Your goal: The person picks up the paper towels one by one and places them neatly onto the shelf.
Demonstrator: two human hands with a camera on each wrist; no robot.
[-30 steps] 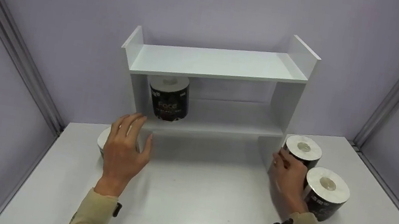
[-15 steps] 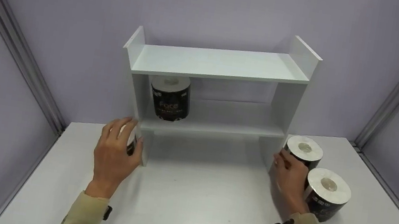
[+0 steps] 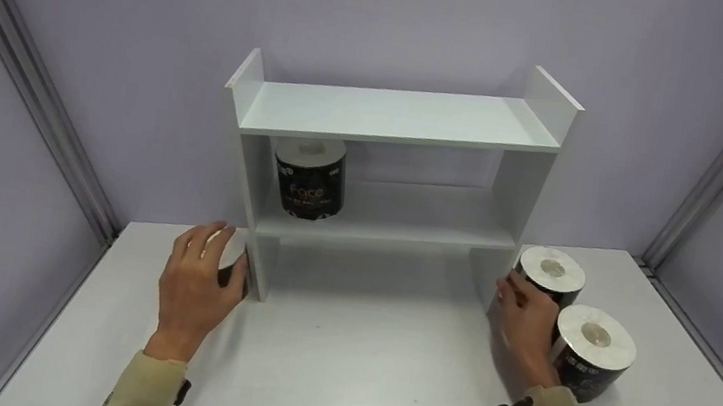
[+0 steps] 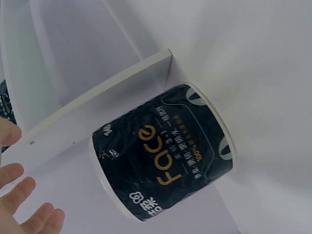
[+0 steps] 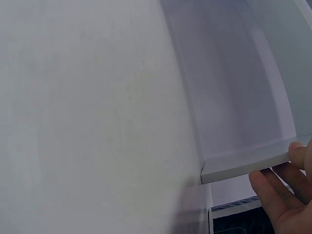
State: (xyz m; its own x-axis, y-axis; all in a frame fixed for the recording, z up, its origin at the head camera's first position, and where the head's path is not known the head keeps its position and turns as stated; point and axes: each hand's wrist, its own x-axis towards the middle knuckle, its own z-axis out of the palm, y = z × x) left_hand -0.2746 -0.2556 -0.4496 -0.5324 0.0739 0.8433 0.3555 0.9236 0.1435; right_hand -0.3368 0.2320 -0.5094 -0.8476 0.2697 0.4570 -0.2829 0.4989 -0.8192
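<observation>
A white two-tier shelf stands on the table, and my right hand pinches the front edge of its right side panel between thumb and fingers. Beside the left panel, outside the shelf, a toilet paper roll in a black "Face" wrapper stands on the table. My left hand hovers over and in front of that roll, fingers spread. In the left wrist view its fingers are apart from the wrapper. The head view shows the roll partly hidden behind this hand.
Another toilet paper roll stands at the left of the middle shelf board. Outside the right panel are two more: a rear roll and a front roll close to my right wrist. Walls enclose the white table behind and on both sides.
My left hand has moved left and down from in front of the shelf's left panel to the roll beside it. My right hand stays on the right panel.
</observation>
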